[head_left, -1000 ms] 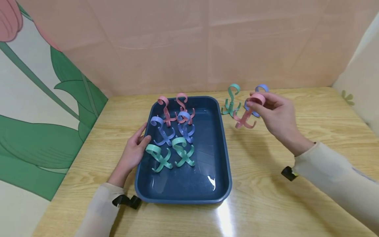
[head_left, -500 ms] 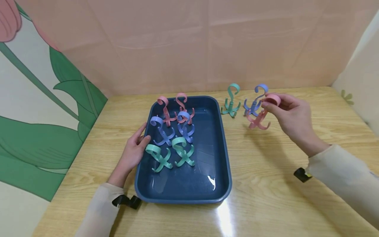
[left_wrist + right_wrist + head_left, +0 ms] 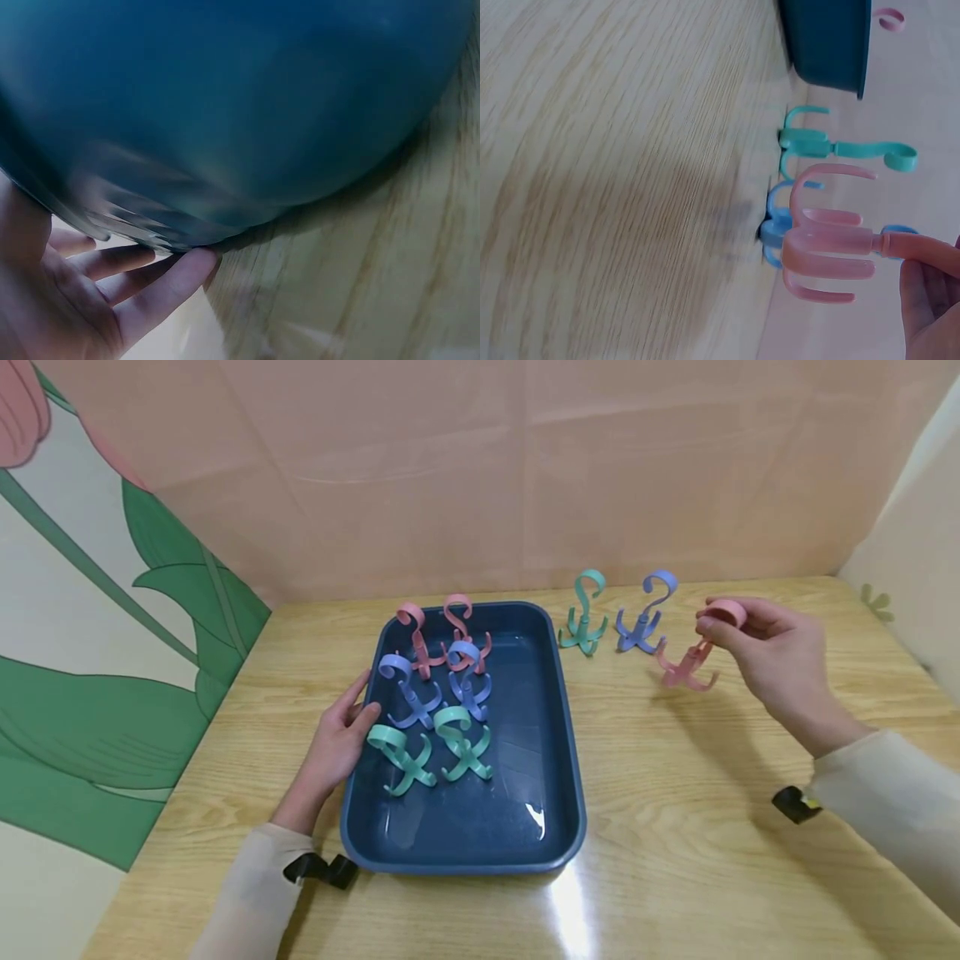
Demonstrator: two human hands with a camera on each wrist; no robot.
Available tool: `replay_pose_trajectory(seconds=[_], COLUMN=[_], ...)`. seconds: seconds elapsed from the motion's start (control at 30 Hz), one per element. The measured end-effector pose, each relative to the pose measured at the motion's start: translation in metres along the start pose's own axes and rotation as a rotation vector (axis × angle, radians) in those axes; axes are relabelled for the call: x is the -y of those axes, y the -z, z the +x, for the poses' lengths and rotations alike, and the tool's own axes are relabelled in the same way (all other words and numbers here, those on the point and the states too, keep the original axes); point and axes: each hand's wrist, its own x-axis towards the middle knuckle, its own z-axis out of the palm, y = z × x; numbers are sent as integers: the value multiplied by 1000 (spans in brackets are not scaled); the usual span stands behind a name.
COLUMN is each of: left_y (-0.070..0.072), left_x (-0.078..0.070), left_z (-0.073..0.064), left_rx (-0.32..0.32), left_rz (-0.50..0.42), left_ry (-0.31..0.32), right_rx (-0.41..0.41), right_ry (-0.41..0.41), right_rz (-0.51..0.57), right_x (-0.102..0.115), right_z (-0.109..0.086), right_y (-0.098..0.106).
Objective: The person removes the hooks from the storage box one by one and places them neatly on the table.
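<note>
My right hand pinches a pink four-pronged hook by its curled top. In the right wrist view that pink hook is held off the table, prongs away from the hand. Just left of it, a blue hook and a green hook stand upright in a row on the table. My left hand holds the left side of a dark blue tray, thumb at the rim. In the left wrist view its fingers touch the outer wall of the tray.
Inside the tray, on its left half, are pairs of pink hooks, blue hooks and green hooks. A pink covering rises behind the wooden table. A leaf-patterned wall borders the left.
My right hand has carried the pink hook to the right, past the standing blue hook, which now shows whole. The left hand and the tray have stayed put.
</note>
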Motion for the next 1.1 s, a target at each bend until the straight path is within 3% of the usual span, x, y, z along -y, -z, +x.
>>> replay_pose_trajectory(seconds=[0.2,0.47,1.1], left_y=[1,0,0], left_x=[1,-1,-2], left_z=[1,-1,-1], left_rx=[3,3,-2], left_rz=[0,2,-3], left_ry=[9,16,13], right_rx=[-12,-21,-71], right_ry=[-40,-54,-104], right_rz=[-63,64,35], right_x=[-1,-2,-10], right_z=[-1,1,8], right_y=[8,14,32])
